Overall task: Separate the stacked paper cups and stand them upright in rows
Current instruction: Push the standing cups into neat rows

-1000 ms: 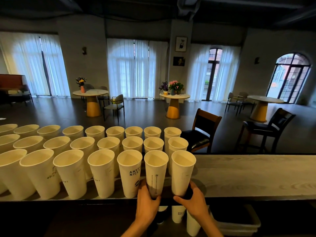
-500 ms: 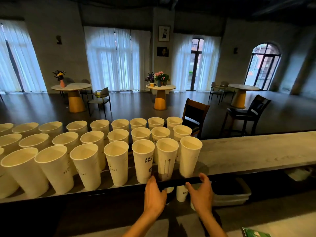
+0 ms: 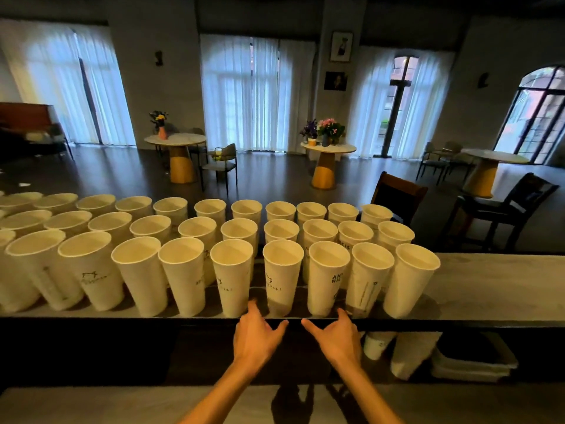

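Observation:
Several white paper cups stand upright in three rows on the raised counter [image 3: 495, 289]; the nearest row's middle cup [image 3: 282, 276] is straight ahead, and the row ends at a rightmost cup [image 3: 409, 280]. My left hand [image 3: 255, 338] and my right hand [image 3: 334, 339] hover just below the counter's front edge, fingers spread and relaxed, holding nothing. The left hand's fingertips reach up near the base of the middle cups. More cups [image 3: 377, 344] sit on a lower shelf under the counter, to the right of my right hand.
A grey plastic bin [image 3: 474, 359] sits on the lower shelf at right. Bare counter extends right of the cups. Beyond the counter are dark chairs [image 3: 397, 197], round tables with flowers [image 3: 327, 148] and curtained windows. A pale lower surface [image 3: 91, 405] runs under my forearms.
Both hands have let go of the two front-row cups and drawn back below the counter edge. My view has swung left, bringing more of the rows into sight.

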`<action>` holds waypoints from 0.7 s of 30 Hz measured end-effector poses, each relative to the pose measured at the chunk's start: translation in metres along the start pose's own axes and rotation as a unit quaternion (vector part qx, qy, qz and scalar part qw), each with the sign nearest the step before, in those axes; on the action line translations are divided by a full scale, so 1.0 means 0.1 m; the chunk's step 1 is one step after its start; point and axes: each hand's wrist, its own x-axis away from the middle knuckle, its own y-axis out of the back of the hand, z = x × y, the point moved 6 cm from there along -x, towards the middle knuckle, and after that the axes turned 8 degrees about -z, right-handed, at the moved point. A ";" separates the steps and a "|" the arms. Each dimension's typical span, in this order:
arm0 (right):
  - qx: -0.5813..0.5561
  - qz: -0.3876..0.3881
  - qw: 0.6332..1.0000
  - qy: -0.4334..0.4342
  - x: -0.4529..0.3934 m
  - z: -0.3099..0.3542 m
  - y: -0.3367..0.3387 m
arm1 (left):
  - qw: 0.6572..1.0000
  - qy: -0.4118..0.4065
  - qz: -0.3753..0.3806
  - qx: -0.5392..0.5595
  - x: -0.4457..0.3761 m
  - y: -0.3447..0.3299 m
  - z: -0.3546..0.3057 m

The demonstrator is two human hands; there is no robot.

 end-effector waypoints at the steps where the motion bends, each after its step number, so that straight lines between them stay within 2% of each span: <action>1: 0.011 -0.012 1.000 0.002 -0.03 0.03 0.00 | 1.000 -0.014 0.000 -0.025 -0.05 -0.01 -0.04; 5: 0.037 -0.027 0.999 0.029 -0.15 0.14 -0.02 | 0.997 -0.042 0.008 -0.070 -0.23 -0.09 -0.15; 15: 0.027 -0.073 0.996 0.033 -0.18 0.10 -0.09 | 0.998 -0.060 0.026 -0.020 -0.42 -0.25 -0.03; 21: 0.007 -0.072 0.997 0.018 -0.19 0.04 -0.15 | 0.998 -0.055 0.031 -0.017 -0.48 -0.30 0.06</action>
